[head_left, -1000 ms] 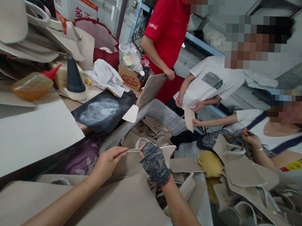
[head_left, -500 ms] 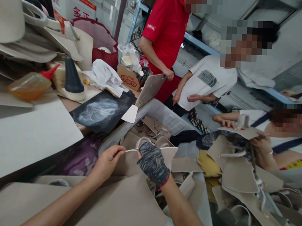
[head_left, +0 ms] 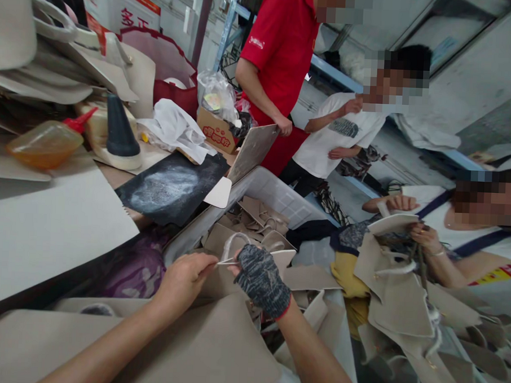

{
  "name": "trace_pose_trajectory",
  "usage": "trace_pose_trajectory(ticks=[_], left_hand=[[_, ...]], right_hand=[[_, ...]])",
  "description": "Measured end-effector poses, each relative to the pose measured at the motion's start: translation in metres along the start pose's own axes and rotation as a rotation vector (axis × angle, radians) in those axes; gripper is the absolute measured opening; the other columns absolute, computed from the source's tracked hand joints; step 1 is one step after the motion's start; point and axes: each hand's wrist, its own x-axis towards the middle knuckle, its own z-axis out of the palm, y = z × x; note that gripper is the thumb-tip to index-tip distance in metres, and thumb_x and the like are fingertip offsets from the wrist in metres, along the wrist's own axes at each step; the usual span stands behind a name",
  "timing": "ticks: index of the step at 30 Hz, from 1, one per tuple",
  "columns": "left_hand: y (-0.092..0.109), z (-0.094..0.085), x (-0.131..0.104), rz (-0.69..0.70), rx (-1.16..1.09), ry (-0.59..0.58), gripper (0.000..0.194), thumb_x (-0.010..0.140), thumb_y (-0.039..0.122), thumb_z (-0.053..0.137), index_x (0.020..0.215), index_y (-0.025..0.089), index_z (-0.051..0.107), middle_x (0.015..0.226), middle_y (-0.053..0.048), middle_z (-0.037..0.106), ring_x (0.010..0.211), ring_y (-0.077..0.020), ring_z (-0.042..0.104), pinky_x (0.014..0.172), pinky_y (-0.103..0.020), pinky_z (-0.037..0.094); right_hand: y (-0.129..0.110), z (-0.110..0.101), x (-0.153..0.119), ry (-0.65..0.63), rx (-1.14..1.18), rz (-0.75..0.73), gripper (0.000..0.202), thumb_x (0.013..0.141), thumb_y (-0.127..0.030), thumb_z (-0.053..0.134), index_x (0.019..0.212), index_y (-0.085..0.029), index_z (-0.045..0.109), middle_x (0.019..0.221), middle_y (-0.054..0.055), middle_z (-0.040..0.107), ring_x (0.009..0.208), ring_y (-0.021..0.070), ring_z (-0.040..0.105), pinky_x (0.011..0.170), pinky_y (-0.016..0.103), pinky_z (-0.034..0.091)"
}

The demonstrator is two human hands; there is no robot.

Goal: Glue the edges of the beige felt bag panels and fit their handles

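Note:
My left hand (head_left: pixel 184 280), bare, is closed in a pinch on the end of a thin pale strip (head_left: pixel 223 263). The strip runs across to my right hand (head_left: pixel 263 282), which wears a grey knitted glove with bare fingertips. That hand is closed around a beige bag panel (head_left: pixel 283 259), whose pale edge shows beyond the knuckles. A wrapped handle loop (head_left: pixel 231 239) rises just behind the right fingers. Whether the strip is part of the panel I cannot tell. Below my forearms lies a large beige panel (head_left: pixel 189 346).
A crate (head_left: pixel 276 187) with several beige pieces stands ahead. At left are a glue bottle (head_left: pixel 50 143), a black cone (head_left: pixel 120 130) and a powdery black sheet (head_left: pixel 166 187). A person in red (head_left: pixel 278 57) holds a board; a co-worker's hands (head_left: pixel 425 238) handle another panel at right.
My left hand has moved slightly right, closer to the gloved hand, and the handle loop stands out more. The person in the white T-shirt has raised a hand toward the head.

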Motion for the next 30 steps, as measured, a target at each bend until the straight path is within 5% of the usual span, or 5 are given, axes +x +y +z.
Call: trace_pose_trajectory(ticks=[10,19,30], left_hand=[[-0.010,0.002,0.001,-0.012,-0.038,0.002,0.031,0.090,0.024,0.044,0.093,0.017,0.074,0.093,-0.006,0.076,0.088,-0.0220,0.069,0.081,-0.033,0.049],[0.015,0.005,0.008,-0.078,0.127,-0.223,0.035,0.095,0.018,0.044,0.116,0.019,0.071,0.116,-0.006,0.072,0.107,-0.0244,0.068,0.091,-0.032,0.051],[0.022,0.005,0.005,-0.088,0.031,-0.212,0.032,0.091,0.016,0.047,0.109,0.019,0.074,0.106,-0.005,0.075,0.098,-0.0254,0.069,0.085,-0.034,0.052]], right_hand=[[0.023,-0.008,-0.012,-0.026,0.069,0.070,0.020,0.096,-0.026,0.047,0.088,-0.021,0.064,0.084,0.005,0.070,0.082,0.0216,0.065,0.082,0.039,0.052],[0.004,-0.011,-0.003,0.048,-0.025,-0.065,0.022,0.095,-0.024,0.045,0.084,-0.022,0.064,0.080,0.003,0.068,0.078,0.0202,0.063,0.081,0.036,0.051],[0.012,-0.025,-0.005,-0.222,0.022,0.012,0.007,0.085,-0.024,0.065,0.092,-0.023,0.068,0.089,0.006,0.073,0.085,0.0243,0.067,0.085,0.041,0.053]])
